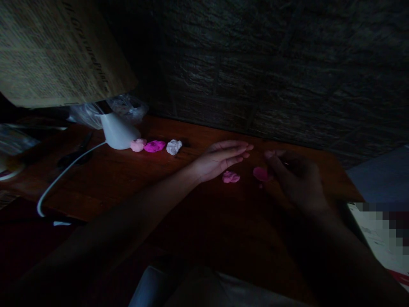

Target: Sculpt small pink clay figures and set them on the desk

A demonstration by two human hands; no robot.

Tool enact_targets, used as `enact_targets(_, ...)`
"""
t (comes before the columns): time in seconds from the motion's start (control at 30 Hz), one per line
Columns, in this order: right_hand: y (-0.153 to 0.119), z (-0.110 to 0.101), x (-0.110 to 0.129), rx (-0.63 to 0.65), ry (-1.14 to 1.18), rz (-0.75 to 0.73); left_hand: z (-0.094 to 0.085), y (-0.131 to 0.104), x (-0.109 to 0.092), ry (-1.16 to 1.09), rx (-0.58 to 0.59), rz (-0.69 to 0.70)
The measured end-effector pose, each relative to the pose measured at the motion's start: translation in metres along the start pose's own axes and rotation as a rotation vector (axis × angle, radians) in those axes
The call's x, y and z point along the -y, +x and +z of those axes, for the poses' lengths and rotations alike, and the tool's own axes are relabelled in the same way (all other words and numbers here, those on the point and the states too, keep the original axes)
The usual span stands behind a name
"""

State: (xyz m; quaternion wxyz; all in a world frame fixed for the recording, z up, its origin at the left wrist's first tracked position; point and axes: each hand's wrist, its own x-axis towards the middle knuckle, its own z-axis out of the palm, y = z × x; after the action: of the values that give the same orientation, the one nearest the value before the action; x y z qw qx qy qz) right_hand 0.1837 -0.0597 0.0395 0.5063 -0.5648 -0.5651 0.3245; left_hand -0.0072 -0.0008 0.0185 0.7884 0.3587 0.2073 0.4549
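Left hand (220, 158), fingers extended and released, near a pink clay-like lump (231, 177) on the wooden surface (204, 213); right hand (297, 177), fingers curled, beside a pink disc (260, 173), its grip too dark to tell.

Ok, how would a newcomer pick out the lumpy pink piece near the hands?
On the wooden table by the dark wall, find the left hand, right of the lamp. Just below it in the picture sits a pink lump. Its knobbly surface sets it apart from the smoother, rounded pink piece to its right, nearer the right hand.
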Motion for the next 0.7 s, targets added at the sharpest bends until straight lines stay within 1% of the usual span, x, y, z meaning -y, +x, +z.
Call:
enact_targets(0.1,-0.0011,0.0041,0.0009,0.068,0.019,0.011,-0.0002,0.0010,0.0006,0.024,-0.030,-0.004)
enact_targets(0.17,-0.0017,0.0064,0.0003,0.090,0.061,0.036,-0.0009,0.0014,0.0014,0.067,-0.039,-0.025)
enact_targets(0.33,-0.0008,0.0067,-0.0012,0.119,0.275,0.139,-0.0032,0.0000,0.0054,0.171,0.054,-0.104)
enact_targets(0.47,0.0003,0.0041,-0.0012,0.186,0.445,0.210,-0.0056,0.0002,0.0063,0.165,0.079,-0.111)
enact_targets(0.57,0.0005,0.0035,-0.0018,0.236,0.485,0.232,-0.0064,0.0008,0.0048,0.129,0.095,-0.089)
enact_targets(0.7,0.0001,0.0037,-0.0018,0.274,0.485,0.242,-0.0047,-0.0010,0.0038,0.107,0.132,-0.108)
